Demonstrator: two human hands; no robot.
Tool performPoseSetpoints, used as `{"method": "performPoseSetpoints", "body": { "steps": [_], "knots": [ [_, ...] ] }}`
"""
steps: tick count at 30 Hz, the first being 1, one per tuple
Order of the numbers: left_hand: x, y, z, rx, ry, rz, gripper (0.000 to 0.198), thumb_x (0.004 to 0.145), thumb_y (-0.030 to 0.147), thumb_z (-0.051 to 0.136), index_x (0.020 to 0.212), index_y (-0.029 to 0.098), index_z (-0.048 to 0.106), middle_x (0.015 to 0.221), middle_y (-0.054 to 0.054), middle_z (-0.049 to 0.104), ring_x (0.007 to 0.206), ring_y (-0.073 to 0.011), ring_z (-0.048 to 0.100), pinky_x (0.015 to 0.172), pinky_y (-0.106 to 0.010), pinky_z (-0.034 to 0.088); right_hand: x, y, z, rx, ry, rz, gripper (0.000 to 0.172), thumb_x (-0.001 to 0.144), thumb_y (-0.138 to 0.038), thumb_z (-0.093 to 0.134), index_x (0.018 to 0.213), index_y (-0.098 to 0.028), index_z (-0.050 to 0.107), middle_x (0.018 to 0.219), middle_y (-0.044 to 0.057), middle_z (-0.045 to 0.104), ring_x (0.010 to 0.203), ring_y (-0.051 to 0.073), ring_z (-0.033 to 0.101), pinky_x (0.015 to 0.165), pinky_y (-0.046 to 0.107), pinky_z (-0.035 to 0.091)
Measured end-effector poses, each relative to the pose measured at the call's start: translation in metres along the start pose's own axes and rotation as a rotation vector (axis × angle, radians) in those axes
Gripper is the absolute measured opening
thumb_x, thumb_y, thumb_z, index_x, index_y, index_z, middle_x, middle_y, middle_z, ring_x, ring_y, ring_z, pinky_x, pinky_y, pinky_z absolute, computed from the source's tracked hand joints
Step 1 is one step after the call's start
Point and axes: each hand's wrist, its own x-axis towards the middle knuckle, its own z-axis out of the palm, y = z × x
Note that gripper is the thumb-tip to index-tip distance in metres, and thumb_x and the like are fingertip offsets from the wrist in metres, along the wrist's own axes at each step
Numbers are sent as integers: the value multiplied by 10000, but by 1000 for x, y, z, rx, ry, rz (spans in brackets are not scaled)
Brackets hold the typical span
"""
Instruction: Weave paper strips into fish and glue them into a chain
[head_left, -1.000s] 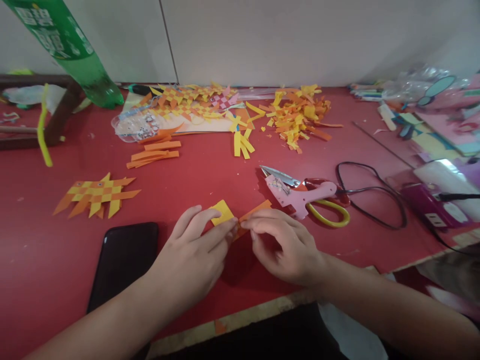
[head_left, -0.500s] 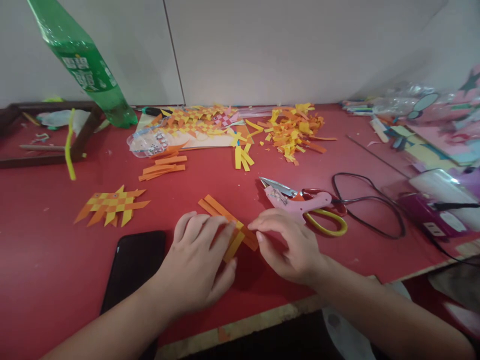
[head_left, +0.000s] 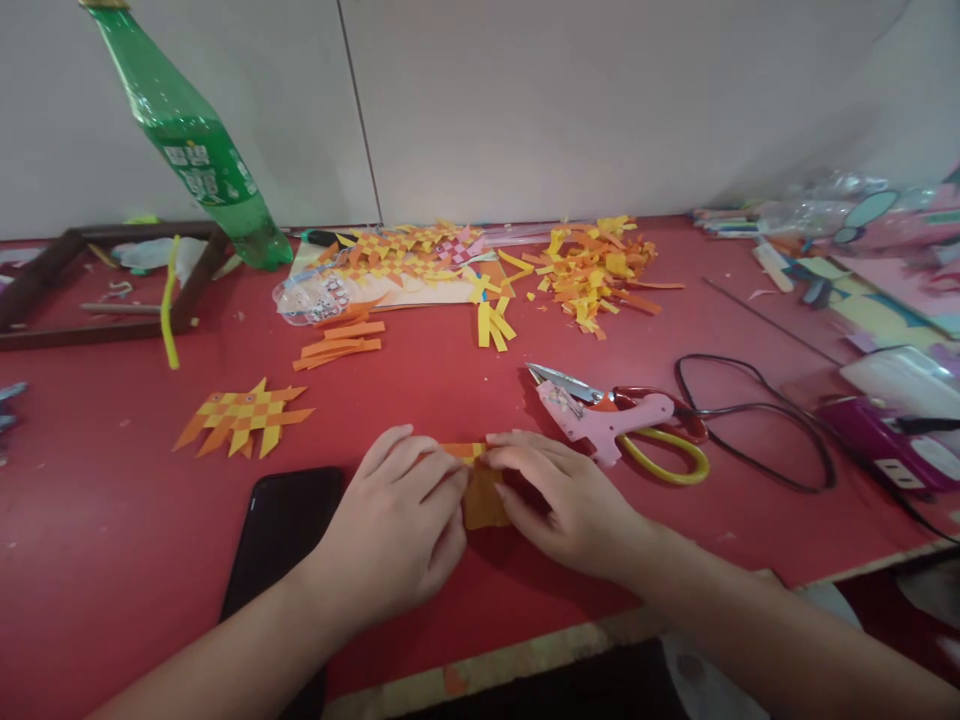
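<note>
Both my hands rest on the red table (head_left: pixel 112 520) near its front edge, over a small piece of woven orange and yellow paper strips (head_left: pixel 480 492). My left hand (head_left: pixel 397 520) lies on the strips' left side with its fingers curled down onto them. My right hand (head_left: pixel 559 495) pinches the strips from the right with fingertips pressed together. Most of the paper is hidden under my fingers.
A finished woven orange-yellow piece (head_left: pixel 244 415) lies to the left, a black phone (head_left: pixel 281 535) by my left wrist. Scissors and a pink tool (head_left: pixel 615 420) lie right of my hands, then a black cable (head_left: pixel 757 420). Loose strips (head_left: pixel 341 345), paper scraps (head_left: pixel 592 262) and a green bottle (head_left: pixel 199 150) stand behind.
The long orange strips that stuck out to the upper left half a second ago have been turned and now lie mostly under my fingers. The camera has tilted up slightly.
</note>
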Motion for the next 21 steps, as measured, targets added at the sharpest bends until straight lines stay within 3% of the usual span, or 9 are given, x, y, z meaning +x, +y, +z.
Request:
{"method": "performPoseSetpoints", "body": {
  "steps": [2, 9, 16, 21],
  "knots": [
    [1, 1, -2, 15, -40, -13, 271, 883, 208, 521, 1065, 133, 707, 992, -73, 702, 962, -264, 567, 1021, -499, 385, 0, 1, 1, -7, 6, 0, 207, 886, -145, 532, 1087, -174, 572, 1077, 116, 714, 1112, 245, 643, 927, 413, 550],
    [0, 2, -2, 42, -81, -10, 320, 901, 217, 492, 1125, 118, 698, 1160, -91, 698, 1064, -301, 536, 1034, -537, 364, 1, 0, -1, 82, 9, -27, 157, 856, -160, 587, 1010, -179, 565, 986, 91, 678, 960, 221, 625, 837, 384, 550],
    [-1, 0, 0, 9, -85, -7, 331, 912, 209, 494, 1172, 129, 684, 1152, -66, 722, 1061, -285, 560, 1041, -531, 353, 0, 5, -8, 140, -147, -29, 252, 855, -147, 627, 1103, -185, 598, 1147, 109, 657, 1107, 225, 598, 933, 403, 533],
    [-3, -2, -2, 4, -56, 4, 274, 922, 195, 484, 1071, 156, 711, 1135, -50, 731, 1056, -270, 588, 1052, -528, 330, 0, 4, -4, 147, -120, 9, 262, 820, -131, 657, 1079, -166, 641, 1149, 119, 643, 1093, 225, 604, 938, 410, 532]
  ]
}}
